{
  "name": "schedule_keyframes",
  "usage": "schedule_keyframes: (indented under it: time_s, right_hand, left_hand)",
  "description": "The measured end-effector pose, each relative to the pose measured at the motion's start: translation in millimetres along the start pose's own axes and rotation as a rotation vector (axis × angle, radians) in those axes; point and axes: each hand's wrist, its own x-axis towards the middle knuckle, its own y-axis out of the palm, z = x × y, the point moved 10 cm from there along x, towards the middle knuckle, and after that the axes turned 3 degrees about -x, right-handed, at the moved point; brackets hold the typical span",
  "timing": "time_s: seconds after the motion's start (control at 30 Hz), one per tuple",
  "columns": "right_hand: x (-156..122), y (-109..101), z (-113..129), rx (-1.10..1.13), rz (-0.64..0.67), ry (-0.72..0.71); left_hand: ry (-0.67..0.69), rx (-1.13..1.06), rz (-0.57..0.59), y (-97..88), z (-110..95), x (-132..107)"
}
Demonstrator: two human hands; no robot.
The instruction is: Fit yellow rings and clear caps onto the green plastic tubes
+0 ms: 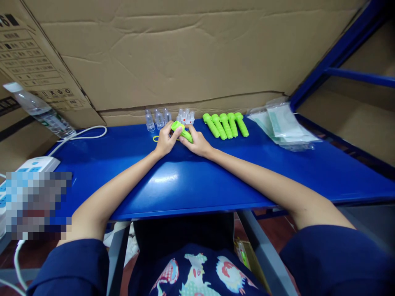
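Observation:
Between my two hands, over the back middle of the blue table (191, 185), is a lime-green flashlight-shaped body (182, 131) with a wide open head facing up and left. My left hand (166, 139) closes on the wide head with its thumb at the rim. Around the narrower ribbed handle, my right hand (197, 142) is closed. Close behind my hands stand several clear plastic domed pieces (159, 119) and a group of small white parts with red dots (185, 116). A yellow ring (156, 139) lies beside my left hand.
Several matching green flashlight-shaped bodies (226, 125) lie in a row right of my hands. Farther right are clear plastic bags (280, 123). At left, a water bottle (43, 113) leans by a white cable and a power strip (40, 164). Cardboard (185, 53) walls the back.

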Motion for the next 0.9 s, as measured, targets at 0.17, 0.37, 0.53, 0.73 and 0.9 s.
schedule_keyframes:
  time_s: [0.17, 0.37, 0.53, 0.73, 0.9]
  right_hand:
    - [-1, -2, 8, 0.010, 0.004, -0.048]
    - [-4, 2, 17, -0.133, 0.022, -0.095]
    - [-5, 6, 22, -0.309, 0.071, -0.092]
    - [-7, 4, 23, -0.476, 0.116, -0.040]
    - [-4, 0, 20, -0.502, 0.114, -0.010]
  left_hand:
    - [-0.031, -0.042, -0.004, -0.4, 3, -1]
    - [-0.204, -0.088, -0.170, -15.2, 42, -7]
    - [-0.235, -0.096, -0.217, -20.4, 49, -8]
    - [-0.178, -0.082, -0.161, -16.4, 27, -4]
    - [-0.185, -0.089, -0.134, -13.1, 36, -3]
